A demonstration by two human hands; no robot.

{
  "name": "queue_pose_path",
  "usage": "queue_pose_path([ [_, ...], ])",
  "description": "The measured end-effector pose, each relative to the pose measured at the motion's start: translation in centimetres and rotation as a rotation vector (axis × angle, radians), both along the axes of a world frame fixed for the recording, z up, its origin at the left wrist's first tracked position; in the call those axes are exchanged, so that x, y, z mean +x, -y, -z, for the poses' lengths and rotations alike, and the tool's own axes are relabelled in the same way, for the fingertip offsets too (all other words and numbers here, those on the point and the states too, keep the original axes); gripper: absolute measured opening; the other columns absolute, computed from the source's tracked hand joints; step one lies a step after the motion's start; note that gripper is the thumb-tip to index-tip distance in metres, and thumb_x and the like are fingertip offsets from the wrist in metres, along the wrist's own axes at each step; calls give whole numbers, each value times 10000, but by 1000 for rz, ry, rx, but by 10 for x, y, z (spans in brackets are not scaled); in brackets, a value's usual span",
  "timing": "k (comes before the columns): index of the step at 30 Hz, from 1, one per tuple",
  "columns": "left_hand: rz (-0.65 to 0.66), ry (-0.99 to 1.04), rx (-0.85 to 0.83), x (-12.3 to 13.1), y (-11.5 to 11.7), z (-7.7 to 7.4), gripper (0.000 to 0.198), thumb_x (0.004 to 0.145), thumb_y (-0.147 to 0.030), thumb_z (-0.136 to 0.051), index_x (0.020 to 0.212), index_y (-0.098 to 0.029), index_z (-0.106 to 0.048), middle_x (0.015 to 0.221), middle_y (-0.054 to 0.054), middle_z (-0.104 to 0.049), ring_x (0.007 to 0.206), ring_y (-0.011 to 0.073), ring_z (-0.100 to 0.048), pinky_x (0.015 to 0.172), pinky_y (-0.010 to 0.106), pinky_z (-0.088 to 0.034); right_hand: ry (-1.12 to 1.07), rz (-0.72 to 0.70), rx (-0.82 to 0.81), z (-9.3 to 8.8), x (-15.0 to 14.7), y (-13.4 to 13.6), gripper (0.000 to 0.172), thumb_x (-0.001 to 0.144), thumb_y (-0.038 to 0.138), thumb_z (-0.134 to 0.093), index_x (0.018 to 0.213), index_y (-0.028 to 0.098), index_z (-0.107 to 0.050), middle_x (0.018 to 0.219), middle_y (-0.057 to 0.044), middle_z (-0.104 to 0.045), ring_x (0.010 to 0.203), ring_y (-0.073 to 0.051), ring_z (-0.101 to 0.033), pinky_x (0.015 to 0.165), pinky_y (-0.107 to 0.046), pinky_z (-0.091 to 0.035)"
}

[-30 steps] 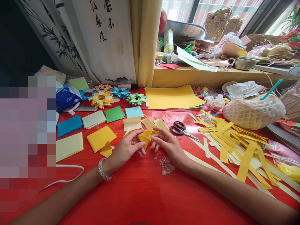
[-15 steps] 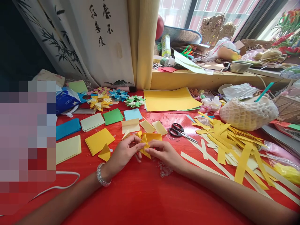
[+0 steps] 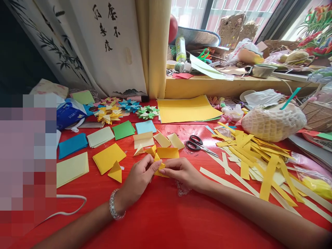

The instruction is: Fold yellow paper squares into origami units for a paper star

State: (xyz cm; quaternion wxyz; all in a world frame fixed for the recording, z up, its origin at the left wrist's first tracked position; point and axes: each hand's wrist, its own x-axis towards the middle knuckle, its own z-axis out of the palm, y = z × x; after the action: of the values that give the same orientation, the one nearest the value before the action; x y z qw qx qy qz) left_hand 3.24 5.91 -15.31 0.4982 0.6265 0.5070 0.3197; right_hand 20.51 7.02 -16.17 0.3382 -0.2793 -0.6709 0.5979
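A small folded yellow paper (image 3: 159, 166) is held between both hands above the red table. My left hand (image 3: 141, 173), with a beaded bracelet at its wrist, pinches its left side between thumb and fingers. From the right, my right hand (image 3: 181, 172) grips its other edge, thumb on top. Just beyond the fingers lie a folded yellow strip (image 3: 168, 153), an orange-yellow folded piece (image 3: 151, 150) and a cream folded piece (image 3: 139, 150). A yellow folded triangle (image 3: 115, 172) rests left of my left hand, near a stack of yellow paper (image 3: 109, 158).
Black-handled scissors (image 3: 198, 144) lie behind my right hand. Yellow and cream strips (image 3: 269, 176) are heaped at the right, beside a netted foam-wrapped item (image 3: 273, 121). Folded paper stars (image 3: 109, 114) and large yellow sheets (image 3: 189, 109) sit at the back.
The folded paper has tilted and turned between my fingers, its point now further left. My left hand and wrist have shifted slightly. The whole view has moved a little.
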Motion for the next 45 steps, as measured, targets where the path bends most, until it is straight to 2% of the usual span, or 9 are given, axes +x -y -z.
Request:
queue_pose_path([
  [5, 53, 87, -124, 2, 3, 1, 366, 882, -495, -364, 712, -175, -411, 584, -38, -419, 498, 87, -398, 461, 195, -341, -45, -21, -13, -4, 1, 1, 319, 841, 328, -555, 600, 120, -533, 599, 15, -428, 576, -100, -347, 543, -214, -279],
  [8, -33, -30, 172, -1, 0, 0, 246, 887, -418, -410, 951, -193, -486, 884, 33, -549, 796, 153, -547, 654, 251, -468, -44, 21, -89, -4, 1, 0, 309, 834, 349, -554, 619, 128, -561, 608, 10, -445, 593, -112, -374, 565, -218, -297],
  [10, -30, -184, 494, -4, -3, -1, 303, 892, -332, -431, 1175, -227, -445, 1192, 70, -483, 1106, 206, -461, 896, 337, -427, -50, 48, -104, -3, 1, -1, 292, 838, 346, -547, 647, 128, -581, 631, 4, -466, 619, -120, -395, 590, -220, -312],
  [12, 112, -337, 743, -6, -7, -2, 356, 898, -273, -431, 1252, -240, -430, 1314, 57, -425, 1257, 227, -319, 1039, 396, -295, -47, 75, -110, -2, 2, -2, 294, 842, 348, -540, 655, 125, -579, 637, 2, -464, 621, -119, -393, 595, -219, -314],
  [14, 248, -418, 814, -7, -9, -1, 371, 903, -256, -429, 1273, -227, -432, 1323, 41, -442, 1286, 218, -284, 1078, 402, -237, -36, 100, -113, -1, 3, -3, 321, 842, 354, -540, 621, 122, -549, 616, 7, -432, 599, -111, -367, 578, -217, -305],
  [27, 237, -240, 473, -11, -7, -5, 280, 896, -279, -444, 1141, -221, -564, 1116, 21, -615, 1003, 176, -571, 870, 271, -441, -101, 76, -237, -3, 0, 1, 359, 845, 455, -532, 800, 127, -671, 814, -55, -625, 892, -202, -563, 835, -297, -423],
  [34, 55, -66, 244, -10, -15, -7, 234, 871, -369, -473, 917, -209, -638, 896, 17, -628, 840, 168, -565, 765, 250, -430, -87, 212, -187, 5, -2, -3, 293, 843, 425, -574, 877, 135, -554, 728, -17, -579, 544, -104, -524, 531, -208, -439],
  [37, 63, -21, 245, -9, -16, -6, 219, 850, -359, -508, 846, -192, -649, 823, 23, -578, 805, 162, -528, 746, 248, -416, -46, 166, -172, 6, -3, -3, 321, 844, 431, -573, 959, 132, -551, 741, -19, -575, 557, -103, -527, 531, -202, -440],
  [45, 78, 3, 156, -6, -12, -4, 196, 819, -330, -544, 852, -184, -670, 758, 21, -559, 700, 147, -513, 661, 246, -409, 72, 48, -112, 6, -2, 1, 378, 887, 459, -492, 785, 108, -587, 609, -14, -540, 526, -104, -515, 500, -190, -402],
])
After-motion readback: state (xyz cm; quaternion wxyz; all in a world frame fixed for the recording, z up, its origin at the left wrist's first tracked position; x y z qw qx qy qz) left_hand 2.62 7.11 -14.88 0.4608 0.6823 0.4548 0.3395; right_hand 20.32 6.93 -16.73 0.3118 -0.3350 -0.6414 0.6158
